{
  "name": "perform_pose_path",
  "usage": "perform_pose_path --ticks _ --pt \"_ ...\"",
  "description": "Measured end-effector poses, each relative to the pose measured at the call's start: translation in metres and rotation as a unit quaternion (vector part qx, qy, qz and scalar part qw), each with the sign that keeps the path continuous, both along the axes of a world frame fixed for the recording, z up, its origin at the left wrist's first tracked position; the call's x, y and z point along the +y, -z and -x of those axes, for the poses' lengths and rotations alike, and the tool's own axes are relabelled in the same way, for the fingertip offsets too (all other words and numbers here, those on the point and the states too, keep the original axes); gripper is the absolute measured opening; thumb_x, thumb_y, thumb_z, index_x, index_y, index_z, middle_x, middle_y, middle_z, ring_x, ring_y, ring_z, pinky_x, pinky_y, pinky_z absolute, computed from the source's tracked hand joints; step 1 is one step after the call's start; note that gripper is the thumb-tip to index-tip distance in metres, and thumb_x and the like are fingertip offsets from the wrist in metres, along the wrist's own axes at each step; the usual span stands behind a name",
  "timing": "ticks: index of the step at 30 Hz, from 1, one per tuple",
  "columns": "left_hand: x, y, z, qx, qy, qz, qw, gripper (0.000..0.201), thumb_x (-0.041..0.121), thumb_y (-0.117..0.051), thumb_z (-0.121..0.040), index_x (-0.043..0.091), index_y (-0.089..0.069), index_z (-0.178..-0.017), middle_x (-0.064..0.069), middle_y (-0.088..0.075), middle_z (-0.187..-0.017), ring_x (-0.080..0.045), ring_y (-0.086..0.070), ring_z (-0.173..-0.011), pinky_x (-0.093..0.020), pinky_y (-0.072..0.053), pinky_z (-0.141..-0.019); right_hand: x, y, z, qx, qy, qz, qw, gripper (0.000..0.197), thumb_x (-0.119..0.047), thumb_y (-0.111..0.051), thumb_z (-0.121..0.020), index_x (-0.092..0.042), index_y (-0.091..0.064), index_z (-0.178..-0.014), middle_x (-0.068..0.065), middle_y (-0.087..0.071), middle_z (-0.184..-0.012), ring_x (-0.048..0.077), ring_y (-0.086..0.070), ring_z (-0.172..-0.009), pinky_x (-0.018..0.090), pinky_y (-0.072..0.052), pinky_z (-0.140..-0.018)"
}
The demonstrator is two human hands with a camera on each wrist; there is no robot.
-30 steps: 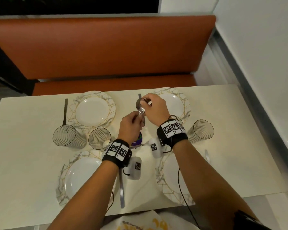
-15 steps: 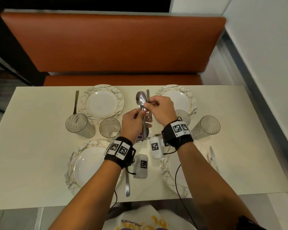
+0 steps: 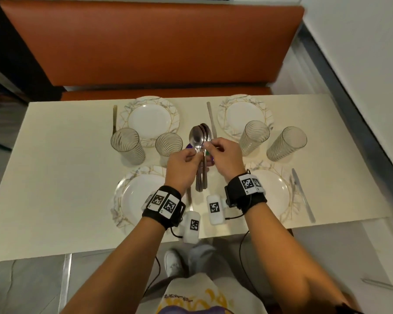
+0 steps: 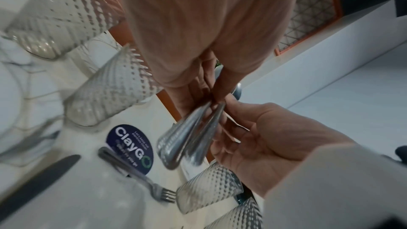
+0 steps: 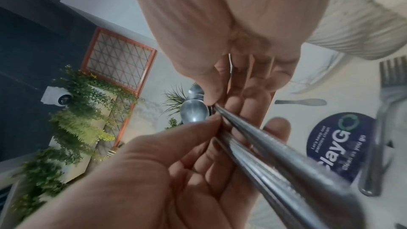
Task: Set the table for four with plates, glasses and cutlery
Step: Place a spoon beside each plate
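Both hands meet over the middle of the table point(image 3: 66, 155), and the spoons point(image 3: 199, 141) now fan out, several bowls showing where half a second ago only one stood clear. The left hand point(image 3: 183, 168) is curled round the bunched handles, which hang down toward six o'clock. The right hand point(image 3: 225, 158) pinches the neck of one spoon just under its bowl, thumb and fingertips closed on it. From the wrist views the handles splay apart into two clusters.

The view has pulled back since the earlier frames: the near edge of the table, the floor and a shoe now show at six o'clock.

Directly beneath the hands lies a round blue sticker point(image 4: 130, 149). Around them sit four plates: ten o'clock point(image 3: 149, 120), two o'clock point(image 3: 245, 114), eight o'clock point(image 3: 134, 196) and four o'clock point(image 3: 275, 191). Four glasses stand upright: two at nine o'clock point(image 3: 127, 145), point(image 3: 168, 143), two at three o'clock point(image 3: 254, 137), point(image 3: 286, 143). A knife point(image 3: 303, 196) lies just right of the four o'clock plate, with a fork touching its rim. Another knife point(image 3: 211, 118) lies at twelve o'clock. An orange bench point(image 3: 145, 41) runs behind the table.
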State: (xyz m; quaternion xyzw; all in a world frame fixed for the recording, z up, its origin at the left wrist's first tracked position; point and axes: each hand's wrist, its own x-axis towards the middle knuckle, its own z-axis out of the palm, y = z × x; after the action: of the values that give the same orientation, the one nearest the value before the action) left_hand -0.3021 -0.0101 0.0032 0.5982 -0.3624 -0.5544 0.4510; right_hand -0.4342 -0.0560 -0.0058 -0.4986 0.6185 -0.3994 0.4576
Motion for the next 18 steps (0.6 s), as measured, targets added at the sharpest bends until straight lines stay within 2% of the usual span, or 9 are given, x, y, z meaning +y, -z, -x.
perform_pose_path --ticks 2,4,7,9,11,14,15,17,18 --pt "0.015 0.005 -0.005 0.001 0.012 -0.006 1.0 0.02 0.014 -0.063 -0.103 -0.005 -0.071 -0.104 -0.014 -0.08 -0.091 -0.027 -0.08 -0.087 -0.049 -0.065 -0.081 0.011 0.007 0.001 0.01 0.036 0.009 0.999 0.014 -0.023 -0.069 -0.094 -0.013 -0.073 -0.084 0.003 -0.072 -0.075 0.008 -0.068 -0.065 0.022 -0.052 -0.06" --pt "0.03 0.01 -0.011 -0.009 0.015 -0.018 1.0 0.021 0.018 -0.063 -0.104 -0.001 -0.071 -0.107 -0.011 -0.081 -0.09 -0.023 -0.08 -0.086 -0.049 -0.065 -0.077 0.021 0.018 0.003 -0.017 0.051 -0.014 0.998 0.016 -0.024 -0.067 -0.095 -0.011 -0.074 -0.087 0.004 -0.075 -0.076 0.013 -0.07 -0.068 0.027 -0.054 -0.062" --pt "0.051 0.021 -0.022 -0.069 0.006 -0.026 0.997 0.018 0.02 -0.063 -0.104 0.006 -0.074 -0.104 -0.002 -0.081 -0.088 -0.016 -0.079 -0.081 -0.039 -0.066 -0.078 0.038 0.042 0.005 -0.073 0.062 -0.079 0.992 0.016 -0.021 -0.068 -0.095 -0.008 -0.074 -0.088 0.005 -0.073 -0.072 0.017 -0.067 -0.065 0.032 -0.054 -0.063" --pt "0.062 0.03 -0.028 -0.056 -0.008 -0.036 0.998 0.016 0.016 -0.063 -0.103 0.005 -0.074 -0.101 -0.006 -0.081 -0.089 -0.019 -0.079 -0.082 -0.041 -0.065 -0.082 0.049 0.062 0.003 -0.076 0.067 -0.122 0.987 0.017 -0.019 -0.07 -0.094 -0.008 -0.074 -0.082 0.005 -0.069 -0.065 0.019 -0.062 -0.06 0.035 -0.055 -0.064" --pt "0.07 0.037 -0.036 -0.046 -0.02 -0.044 0.998 0.015 0.011 -0.062 -0.103 0.002 -0.074 -0.102 -0.011 -0.08 -0.09 -0.022 -0.079 -0.082 -0.044 -0.065 -0.083 0.06 0.085 0.001 -0.014 0.053 -0.163 0.985 0.021 -0.02 -0.069 -0.094 -0.008 -0.073 -0.076 0.006 -0.066 -0.061 0.021 -0.059 -0.056 0.038 -0.057 -0.064" --pt "0.078 0.043 -0.044 -0.057 -0.034 -0.054 0.996 0.014 0.011 -0.063 -0.102 0.004 -0.075 -0.101 -0.011 -0.079 -0.089 -0.024 -0.079 -0.083 -0.043 -0.065 -0.083 0.072 0.108 -0.002 0.105 0.008 -0.202 0.974 0.027 -0.022 -0.07 -0.092 -0.01 -0.071 -0.067 0.008 -0.069 -0.063 0.026 -0.062 -0.058 0.04 -0.059 -0.064" --pt "0.081 0.049 -0.049 -0.053 -0.046 -0.06 0.996 0.014 0.011 -0.064 -0.101 0.004 -0.076 -0.099 -0.012 -0.079 -0.088 -0.025 -0.079 -0.083 -0.044 -0.065 -0.084 0.073 0.116 -0.006 0.143 -0.011 -0.205 0.968 0.027 -0.023 -0.071 -0.09 -0.012 -0.071 -0.066 0.008 -0.069 -0.063 0.025 -0.062 -0.058 0.038 -0.059 -0.062" --pt "0.082 0.05 -0.051 -0.049 -0.048 -0.062 0.996 0.013 0.011 -0.065 -0.101 0.005 -0.076 -0.096 -0.013 -0.078 -0.088 -0.028 -0.078 -0.082 -0.046 -0.065 -0.083 0.075 0.118 -0.008 0.2 -0.02 -0.194 0.96 0.028 -0.023 -0.073 -0.087 -0.012 -0.069 -0.062 0.004 -0.065 -0.058 0.02 -0.058 -0.054 0.031 -0.051 -0.056" --pt "0.083 0.052 -0.052 -0.046 -0.049 -0.065 0.996 0.013 0.01 -0.065 -0.101 0.005 -0.076 -0.095 -0.013 -0.078 -0.087 -0.029 -0.078 -0.082 -0.047 -0.065 -0.083 0.074 0.12 -0.01 0.217 -0.024 -0.189 0.957 0.028 -0.023 -0.075 -0.086 -0.011 -0.069 -0.061 0.004 -0.064 -0.057 0.02 -0.058 -0.054 0.03 -0.05 -0.055"
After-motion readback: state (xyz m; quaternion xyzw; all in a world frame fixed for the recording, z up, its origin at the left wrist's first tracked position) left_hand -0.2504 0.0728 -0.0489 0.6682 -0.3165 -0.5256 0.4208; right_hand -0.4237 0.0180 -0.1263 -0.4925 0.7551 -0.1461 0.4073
